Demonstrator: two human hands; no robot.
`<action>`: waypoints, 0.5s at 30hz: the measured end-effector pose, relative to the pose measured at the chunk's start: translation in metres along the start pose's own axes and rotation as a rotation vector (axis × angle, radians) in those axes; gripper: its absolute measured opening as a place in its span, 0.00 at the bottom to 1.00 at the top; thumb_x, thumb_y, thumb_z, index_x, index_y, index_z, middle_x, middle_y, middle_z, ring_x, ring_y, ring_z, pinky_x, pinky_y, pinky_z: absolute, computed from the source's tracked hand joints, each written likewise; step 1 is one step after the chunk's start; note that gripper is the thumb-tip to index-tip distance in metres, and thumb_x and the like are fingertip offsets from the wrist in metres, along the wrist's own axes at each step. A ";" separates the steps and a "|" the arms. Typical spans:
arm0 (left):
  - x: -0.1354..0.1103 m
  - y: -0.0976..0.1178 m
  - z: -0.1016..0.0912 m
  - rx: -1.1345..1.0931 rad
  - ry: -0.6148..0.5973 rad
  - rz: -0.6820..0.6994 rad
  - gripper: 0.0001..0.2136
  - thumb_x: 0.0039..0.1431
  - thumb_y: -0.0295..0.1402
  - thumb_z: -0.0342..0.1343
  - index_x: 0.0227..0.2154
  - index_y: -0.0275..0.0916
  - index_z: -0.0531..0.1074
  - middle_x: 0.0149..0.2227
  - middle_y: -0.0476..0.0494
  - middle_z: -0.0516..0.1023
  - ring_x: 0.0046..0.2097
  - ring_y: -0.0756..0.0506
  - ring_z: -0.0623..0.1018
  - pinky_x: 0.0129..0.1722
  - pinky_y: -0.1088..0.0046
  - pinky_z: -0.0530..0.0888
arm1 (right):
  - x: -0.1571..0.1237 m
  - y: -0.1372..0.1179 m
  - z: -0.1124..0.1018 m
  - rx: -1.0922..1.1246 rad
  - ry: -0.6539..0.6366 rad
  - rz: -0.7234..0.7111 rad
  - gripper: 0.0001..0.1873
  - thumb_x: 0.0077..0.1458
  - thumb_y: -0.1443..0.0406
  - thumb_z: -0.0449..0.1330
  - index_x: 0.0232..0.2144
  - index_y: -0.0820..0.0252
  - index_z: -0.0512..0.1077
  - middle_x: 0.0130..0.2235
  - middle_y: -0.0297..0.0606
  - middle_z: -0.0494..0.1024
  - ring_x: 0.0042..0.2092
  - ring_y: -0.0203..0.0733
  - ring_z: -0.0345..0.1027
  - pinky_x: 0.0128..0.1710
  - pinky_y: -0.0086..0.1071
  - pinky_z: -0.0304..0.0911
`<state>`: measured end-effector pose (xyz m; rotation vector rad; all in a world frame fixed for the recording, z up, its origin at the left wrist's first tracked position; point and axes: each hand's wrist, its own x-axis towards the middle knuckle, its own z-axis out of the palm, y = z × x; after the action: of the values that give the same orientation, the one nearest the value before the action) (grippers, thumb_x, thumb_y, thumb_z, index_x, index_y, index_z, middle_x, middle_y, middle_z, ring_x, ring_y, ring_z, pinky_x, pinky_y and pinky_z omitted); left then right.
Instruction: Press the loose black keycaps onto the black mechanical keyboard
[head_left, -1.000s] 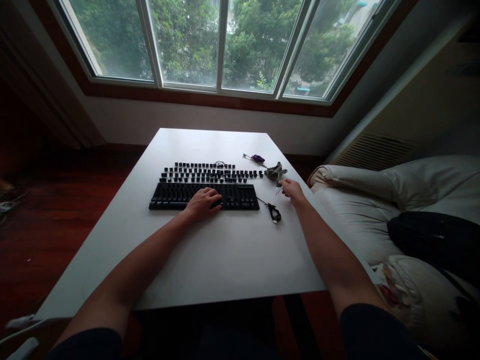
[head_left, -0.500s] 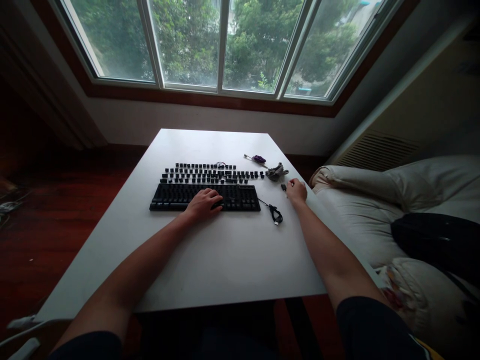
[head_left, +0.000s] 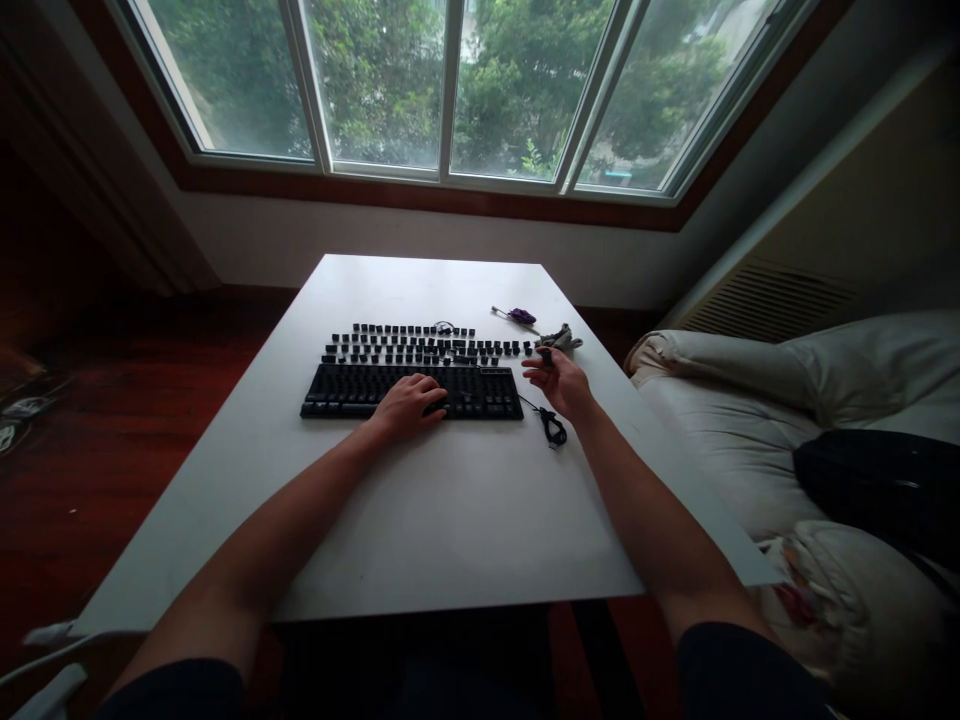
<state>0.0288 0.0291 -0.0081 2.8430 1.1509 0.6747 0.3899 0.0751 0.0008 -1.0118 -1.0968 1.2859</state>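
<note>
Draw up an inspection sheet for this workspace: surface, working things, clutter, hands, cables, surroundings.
Surface: smooth white table, straight-edged.
Working things: long black rectangular keyboard; small black loose keycaps in rows beyond it.
Clutter: crumpled grey bundle and purple-headed tool with a thin stem, both toward the table's far right.
Hands: left hand rests on the keyboard; anything beneath is hidden. Right hand pinches a small dark item between its fingers, too small to identify.
Cables: looped black cable right of the keyboard; white cable at the near left corner.
Surroundings: wide white-framed window ahead; cream padded sofa at right; reddish-brown floor.
</note>
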 end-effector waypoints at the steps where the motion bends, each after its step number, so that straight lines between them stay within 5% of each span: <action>1: 0.000 0.000 0.000 -0.001 0.001 0.000 0.16 0.67 0.43 0.54 0.53 0.45 0.75 0.50 0.40 0.76 0.54 0.38 0.72 0.54 0.56 0.70 | -0.001 -0.001 0.003 0.054 -0.013 0.024 0.17 0.63 0.49 0.57 0.46 0.53 0.67 0.40 0.39 0.84 0.36 0.42 0.80 0.32 0.33 0.73; 9: 0.002 -0.001 0.002 -0.004 -0.001 -0.003 0.16 0.68 0.43 0.54 0.53 0.44 0.75 0.51 0.40 0.77 0.54 0.38 0.72 0.55 0.56 0.70 | -0.008 0.002 0.012 0.178 -0.039 0.046 0.14 0.60 0.55 0.63 0.47 0.48 0.69 0.43 0.34 0.82 0.42 0.40 0.79 0.35 0.29 0.73; 15: 0.002 -0.001 0.004 -0.006 -0.001 -0.006 0.17 0.68 0.44 0.54 0.54 0.44 0.75 0.51 0.40 0.77 0.55 0.38 0.72 0.55 0.55 0.70 | -0.004 0.007 0.011 0.112 0.034 -0.006 0.15 0.54 0.55 0.68 0.43 0.49 0.73 0.35 0.29 0.76 0.34 0.34 0.73 0.30 0.26 0.70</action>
<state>0.0307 0.0323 -0.0107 2.8340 1.1548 0.6751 0.3780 0.0712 -0.0045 -0.9422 -0.9903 1.3066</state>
